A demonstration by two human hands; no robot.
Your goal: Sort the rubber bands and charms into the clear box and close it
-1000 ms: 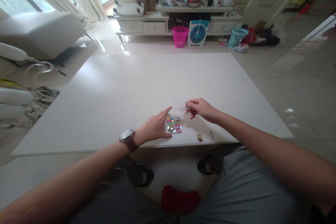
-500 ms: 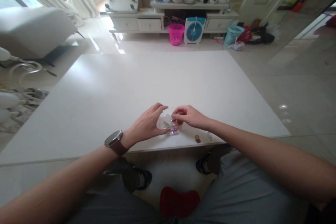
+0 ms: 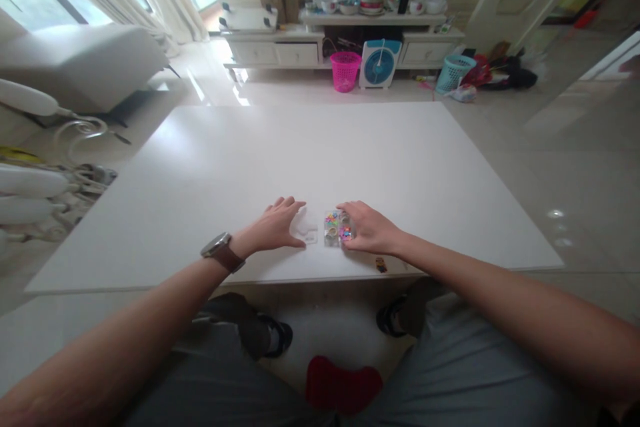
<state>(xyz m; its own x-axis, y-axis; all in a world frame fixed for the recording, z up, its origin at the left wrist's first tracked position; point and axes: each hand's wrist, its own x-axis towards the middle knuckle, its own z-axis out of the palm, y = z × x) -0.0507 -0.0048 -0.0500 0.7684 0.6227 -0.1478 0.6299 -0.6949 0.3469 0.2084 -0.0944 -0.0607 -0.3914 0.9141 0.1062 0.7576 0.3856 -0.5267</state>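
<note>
Near the front edge of the white table (image 3: 320,153) lies a small clear compartment box (image 3: 331,235) with colourful little pieces and rings in it. My right hand (image 3: 367,227) grips the box by its right side, thumb at the near edge and fingers at the far edge. Just left of it, my left hand (image 3: 275,223) spans a clear plastic piece (image 3: 310,235) between thumb and fingers. A small yellow figure (image 3: 381,265) lies to the right, close to the table's edge.
A faint small clear item (image 3: 406,266) is right of the yellow figure. Beyond the table stand a pink basket (image 3: 345,72), a blue-and-white fan (image 3: 380,65) and a light blue basket (image 3: 454,73). White chairs (image 3: 30,181) are at the left.
My hands have moved apart. The clear plastic piece is now separate, left of the box, and the box sits flat with its compartments showing. The whole view has shifted slightly.
</note>
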